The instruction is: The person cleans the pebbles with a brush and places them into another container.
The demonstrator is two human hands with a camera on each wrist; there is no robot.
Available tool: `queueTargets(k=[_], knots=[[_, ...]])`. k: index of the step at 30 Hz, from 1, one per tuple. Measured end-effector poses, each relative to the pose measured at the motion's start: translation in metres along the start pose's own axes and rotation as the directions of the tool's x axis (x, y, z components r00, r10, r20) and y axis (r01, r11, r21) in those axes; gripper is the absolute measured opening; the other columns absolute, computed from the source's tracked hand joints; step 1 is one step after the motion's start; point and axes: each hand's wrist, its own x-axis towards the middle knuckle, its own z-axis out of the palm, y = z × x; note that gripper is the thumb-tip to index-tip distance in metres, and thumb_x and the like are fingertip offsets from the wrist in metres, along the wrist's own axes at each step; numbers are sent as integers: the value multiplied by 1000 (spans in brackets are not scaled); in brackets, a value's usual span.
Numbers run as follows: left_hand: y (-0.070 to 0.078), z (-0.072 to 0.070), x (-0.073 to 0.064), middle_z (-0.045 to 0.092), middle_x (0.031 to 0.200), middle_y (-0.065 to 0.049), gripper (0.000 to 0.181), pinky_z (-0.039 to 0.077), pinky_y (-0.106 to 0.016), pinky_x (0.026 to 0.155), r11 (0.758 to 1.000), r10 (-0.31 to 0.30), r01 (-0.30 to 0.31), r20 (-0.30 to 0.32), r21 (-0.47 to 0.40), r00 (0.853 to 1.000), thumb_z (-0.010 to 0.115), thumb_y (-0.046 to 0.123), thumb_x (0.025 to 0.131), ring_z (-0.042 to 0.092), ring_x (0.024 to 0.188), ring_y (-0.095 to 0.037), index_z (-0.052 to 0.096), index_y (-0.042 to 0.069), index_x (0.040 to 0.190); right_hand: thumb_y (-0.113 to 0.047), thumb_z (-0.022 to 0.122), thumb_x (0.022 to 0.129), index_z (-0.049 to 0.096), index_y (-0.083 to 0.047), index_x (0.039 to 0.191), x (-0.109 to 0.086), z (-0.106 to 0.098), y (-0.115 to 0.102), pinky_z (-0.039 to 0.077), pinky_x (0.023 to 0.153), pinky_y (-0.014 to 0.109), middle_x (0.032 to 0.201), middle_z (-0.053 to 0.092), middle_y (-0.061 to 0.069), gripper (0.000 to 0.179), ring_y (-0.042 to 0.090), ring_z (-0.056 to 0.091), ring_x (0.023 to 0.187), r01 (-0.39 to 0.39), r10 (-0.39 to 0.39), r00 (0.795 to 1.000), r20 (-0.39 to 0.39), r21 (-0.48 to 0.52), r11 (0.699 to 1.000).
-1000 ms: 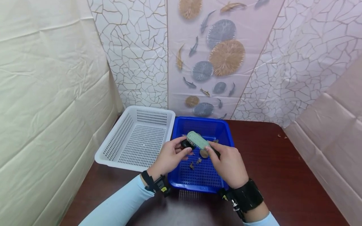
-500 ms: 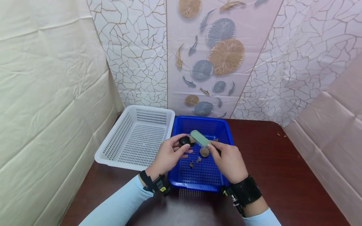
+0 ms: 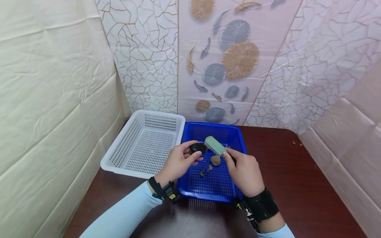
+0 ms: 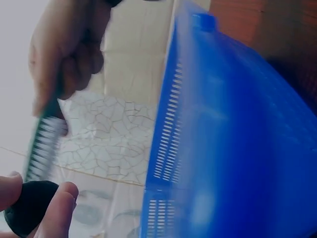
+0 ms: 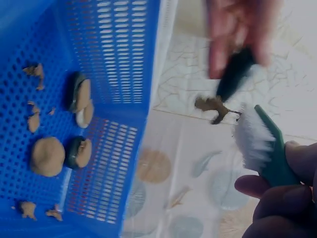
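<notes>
My left hand [image 3: 177, 162] pinches a smooth black stone [image 3: 197, 147] between thumb and fingers, above the blue basket [image 3: 205, 197]. A green brush [image 3: 215, 145] is gripped by its handle in my right hand [image 3: 247, 173], its white bristles facing the stone. In the left wrist view the bristles [image 4: 44, 144] reach close to the dark stone [image 4: 30, 206]; contact is hard to tell. The right wrist view catches a brown clay-like scrap [image 5: 212, 105] hanging at the end of the stone [image 5: 235, 74], near the blurred bristles [image 5: 252, 141].
Inside the blue basket lie a round brown lump [image 5: 48, 156], dark stones with brown coating [image 5: 78, 152] and several brown crumbs [image 5: 33, 121]. A white basket [image 3: 143, 170] stands to its left. Small scraps [image 3: 294, 143] lie on the brown table [image 3: 297, 185] at right.
My right hand and the brush have shifted slightly right, away from the stone. My left hand has stayed nearly in place while the stone has turned a little in its fingers.
</notes>
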Motion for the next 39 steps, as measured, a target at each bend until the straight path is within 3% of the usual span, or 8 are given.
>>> queueTargets(k=[5,9,12,20,25,31,36,39], knots=[[0,1,-1,77,124,-23,49,69,-39,86,999,8,-8,15,-33,1000,68,9,111,81,104,-33,54,-3,157,-25,69,112,77,1,134,3,-2,3,45,48,34,118,80,21,34,20,55,55,2,-3,998,66,22,1000],[2,1,-3,77,126,-22,51,69,-37,85,999,26,-25,8,-46,1000,67,6,111,80,106,-37,51,-2,159,-25,69,112,77,0,134,4,-4,6,45,51,31,88,78,9,34,15,57,60,-37,40,998,51,-50,998],[2,1,-2,76,128,-22,53,69,-39,86,999,33,-33,11,-38,999,68,6,110,80,106,-38,51,-2,159,-24,69,112,77,-1,135,2,-4,4,38,47,31,73,65,1,33,14,47,53,-14,13,999,47,14,1000],[-1,-1,0,69,141,-28,57,68,-38,87,998,0,2,41,-56,999,66,-3,109,77,113,-44,47,0,162,-24,70,111,78,1,132,3,-2,3,52,55,35,99,81,13,33,16,61,64,-1,1,1000,6,-66,998],[-1,-2,3,70,136,-29,60,69,-36,86,996,-1,6,44,-93,999,68,-9,105,76,114,-46,48,-1,160,-27,71,111,77,-4,136,4,2,-4,49,51,36,97,80,10,35,16,57,60,77,-78,997,14,47,996],[-6,-4,5,68,139,-30,56,68,-40,89,979,-64,71,44,-193,997,69,-12,103,76,115,-45,51,0,155,-24,73,109,78,0,133,7,4,0,63,63,47,109,81,19,34,29,74,76,14,-16,999,-36,-54,998],[-8,-7,7,68,138,-31,55,68,-47,91,959,-92,94,21,-268,996,69,-13,102,76,115,-44,53,2,152,-25,73,109,78,-1,134,6,4,1,52,54,39,104,81,16,35,21,62,62,61,-61,998,-8,23,998],[-7,-7,7,67,141,-32,54,68,-46,91,955,-84,88,25,-282,996,69,-13,102,74,117,-47,53,2,152,-25,72,110,78,0,133,6,5,4,50,53,38,97,80,13,34,18,61,62,27,-27,1000,1,-18,999]])
